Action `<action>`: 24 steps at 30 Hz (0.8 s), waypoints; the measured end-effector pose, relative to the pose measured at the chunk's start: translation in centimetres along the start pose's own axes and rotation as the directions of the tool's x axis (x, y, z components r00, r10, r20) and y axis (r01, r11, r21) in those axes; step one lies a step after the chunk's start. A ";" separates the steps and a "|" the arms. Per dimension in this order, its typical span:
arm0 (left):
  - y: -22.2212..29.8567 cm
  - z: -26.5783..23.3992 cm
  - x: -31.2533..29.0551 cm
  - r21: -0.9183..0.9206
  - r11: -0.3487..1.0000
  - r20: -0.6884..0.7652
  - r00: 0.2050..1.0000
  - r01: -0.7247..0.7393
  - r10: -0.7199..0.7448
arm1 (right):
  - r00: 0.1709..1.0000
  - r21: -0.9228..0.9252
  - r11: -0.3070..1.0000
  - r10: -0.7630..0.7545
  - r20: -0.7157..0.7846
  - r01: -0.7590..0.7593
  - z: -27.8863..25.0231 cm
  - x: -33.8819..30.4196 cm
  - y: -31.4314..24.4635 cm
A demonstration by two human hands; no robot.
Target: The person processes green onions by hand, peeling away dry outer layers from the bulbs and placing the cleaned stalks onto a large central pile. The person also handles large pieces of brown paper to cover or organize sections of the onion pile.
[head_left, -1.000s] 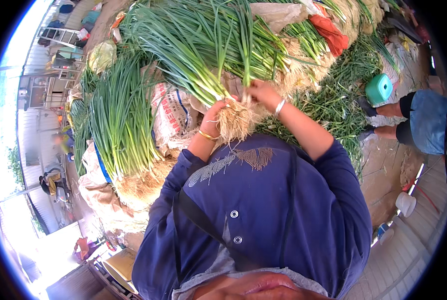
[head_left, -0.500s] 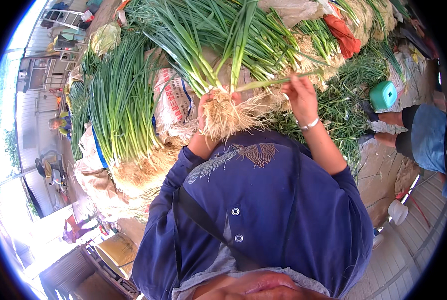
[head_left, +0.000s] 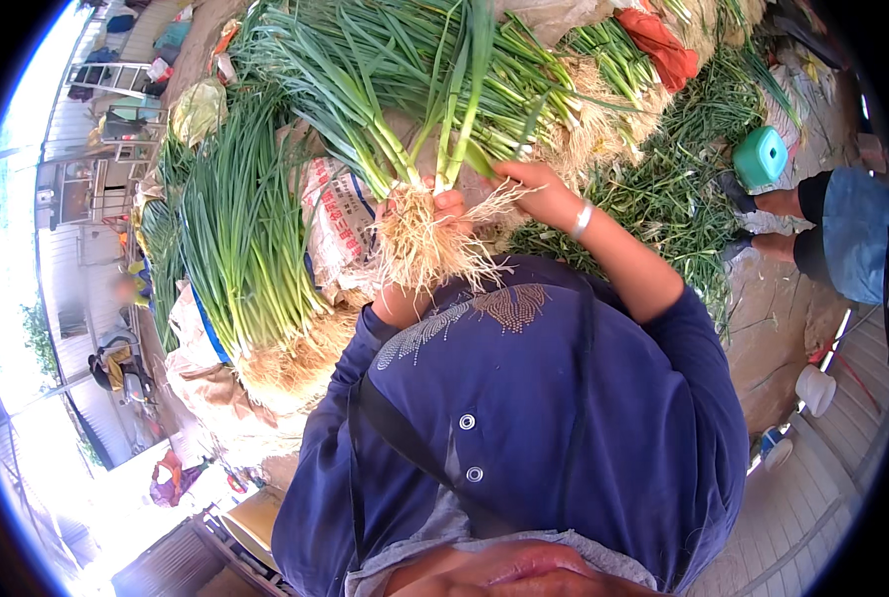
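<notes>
Both hands are again at the green onion bundle with pale stringy roots [head_left: 420, 237].
Left hand [head_left: 449, 204] clasps it firmly; right hand [head_left: 546, 196], back alongside, apparently pinches a slim green leaf [head_left: 479, 160].

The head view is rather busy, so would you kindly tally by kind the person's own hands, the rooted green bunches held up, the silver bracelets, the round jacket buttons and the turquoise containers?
Own hands: 2 (left hand, right hand)
Held rooted green bunch: 1
Silver bracelet: 1
Round jacket buttons: 2
Turquoise container: 1
Total: 7
</notes>
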State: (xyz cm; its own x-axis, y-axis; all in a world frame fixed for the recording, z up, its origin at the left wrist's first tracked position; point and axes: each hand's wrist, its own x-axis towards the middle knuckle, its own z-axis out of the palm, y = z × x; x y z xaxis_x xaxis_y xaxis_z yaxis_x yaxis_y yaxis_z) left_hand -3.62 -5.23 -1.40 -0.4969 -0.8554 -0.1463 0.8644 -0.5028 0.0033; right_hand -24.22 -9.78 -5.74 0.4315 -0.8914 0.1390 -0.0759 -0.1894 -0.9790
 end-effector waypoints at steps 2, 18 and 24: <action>-0.3 -0.1 0.0 0.019 0.999 0.036 0.999 0.026 -0.027 | 0.982 -0.056 0.984 0.175 0.066 -0.171 -2.1 -3.5 0.9; -0.6 -0.3 1.2 -0.043 0.999 -0.027 0.999 -0.019 0.018 | 0.899 0.476 0.767 0.414 0.145 -0.430 1.6 4.2 0.4; -0.8 -0.8 -0.3 0.200 0.980 -0.144 0.988 -0.019 0.049 | 0.970 -0.291 0.929 -0.193 0.145 0.229 -1.5 -2.3 1.3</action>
State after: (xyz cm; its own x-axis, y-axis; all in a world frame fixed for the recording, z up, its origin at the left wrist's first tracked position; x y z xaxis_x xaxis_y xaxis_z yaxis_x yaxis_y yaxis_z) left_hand -4.11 -4.50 -2.14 -0.4376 -0.8520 -0.2873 0.8411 -0.5008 0.2042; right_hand -26.66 -8.55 -7.09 0.5635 -0.7687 0.3026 -0.2337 -0.4997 -0.8341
